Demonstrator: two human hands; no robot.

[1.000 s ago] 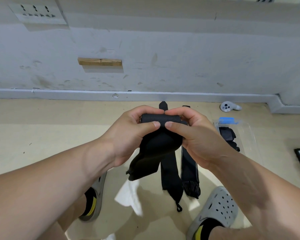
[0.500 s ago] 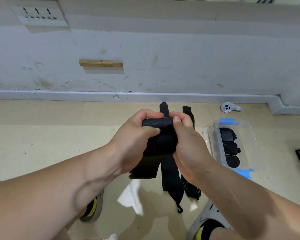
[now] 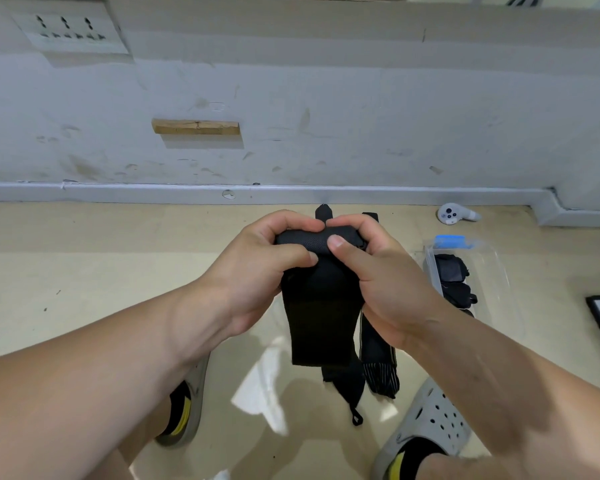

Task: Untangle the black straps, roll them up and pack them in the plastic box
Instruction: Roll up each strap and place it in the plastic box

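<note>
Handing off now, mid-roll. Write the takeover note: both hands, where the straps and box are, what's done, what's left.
Left hand and right hand: both closed on the rolled top of the held strap; its tail hangs unrolled.
Two more straps lie flat on the floor below the hands.
Plastic box sits open on the floor to the right, with rolled straps already inside.
Done: some straps packed; this roll started.
Left: finish this roll, box it, then roll and pack the floor straps.
</note>
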